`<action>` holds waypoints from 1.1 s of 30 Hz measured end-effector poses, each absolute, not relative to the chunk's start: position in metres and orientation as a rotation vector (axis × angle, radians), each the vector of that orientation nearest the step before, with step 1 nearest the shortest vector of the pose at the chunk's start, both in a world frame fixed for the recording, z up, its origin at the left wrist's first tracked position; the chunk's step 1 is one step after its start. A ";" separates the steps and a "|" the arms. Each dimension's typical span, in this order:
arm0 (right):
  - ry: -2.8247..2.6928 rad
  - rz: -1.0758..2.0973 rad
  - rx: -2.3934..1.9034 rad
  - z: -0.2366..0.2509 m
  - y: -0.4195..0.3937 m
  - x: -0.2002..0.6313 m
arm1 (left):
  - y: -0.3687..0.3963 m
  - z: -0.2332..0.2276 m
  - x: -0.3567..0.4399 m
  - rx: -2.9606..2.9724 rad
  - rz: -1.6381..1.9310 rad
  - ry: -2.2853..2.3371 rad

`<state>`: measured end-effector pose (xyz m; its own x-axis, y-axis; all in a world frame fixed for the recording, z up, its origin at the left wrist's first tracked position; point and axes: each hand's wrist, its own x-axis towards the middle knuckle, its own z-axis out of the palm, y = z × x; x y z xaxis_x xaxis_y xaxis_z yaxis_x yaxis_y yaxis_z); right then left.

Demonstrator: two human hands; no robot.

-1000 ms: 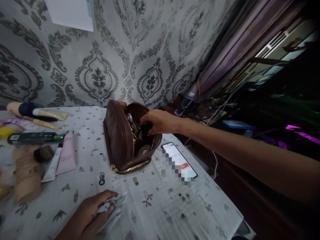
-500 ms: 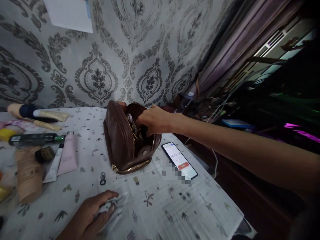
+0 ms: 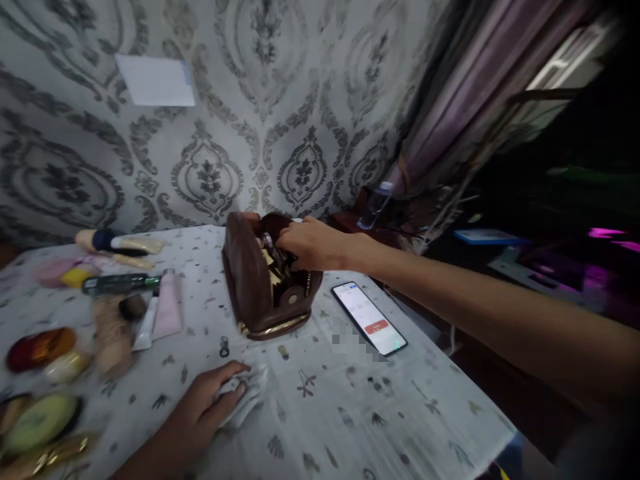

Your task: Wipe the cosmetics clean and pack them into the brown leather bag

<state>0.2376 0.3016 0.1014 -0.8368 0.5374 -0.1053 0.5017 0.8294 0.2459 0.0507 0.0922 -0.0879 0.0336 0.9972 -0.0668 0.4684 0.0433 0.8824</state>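
Hands worked over a desk [image 3: 350, 427] covered in a white leaf-print cloth, set against a patterned wall. A brown zip pouch [image 3: 253, 283] stood upright near the desk's middle, its open mouth facing up and toward the right, its long axis running from the near edge back toward the wall. The right hand [image 3: 307, 243] reached in from the right, fingers curled into the pouch opening; what they gripped could not be told. The left hand [image 3: 213, 403] lay near the front edge, closed loosely on a crumpled white cloth [image 3: 245, 397]. A lit phone [image 3: 369, 317] lay flat just right of the pouch, near the desk's right edge. Tubes and jars [image 3: 125, 300] crowded the left side. Bare cloth lay open between pouch and front edge.
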 end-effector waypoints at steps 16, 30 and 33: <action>3.553 -1.355 0.575 -0.031 0.167 0.197 | 0.072 -0.059 0.019 1.877 1.049 1.579; 1.773 -3.106 0.898 -0.072 0.120 0.147 | -0.001 -0.009 -0.143 1.375 1.329 2.587; 1.912 -3.112 0.812 -0.077 0.115 0.152 | -0.016 -0.007 -0.179 1.297 1.242 2.746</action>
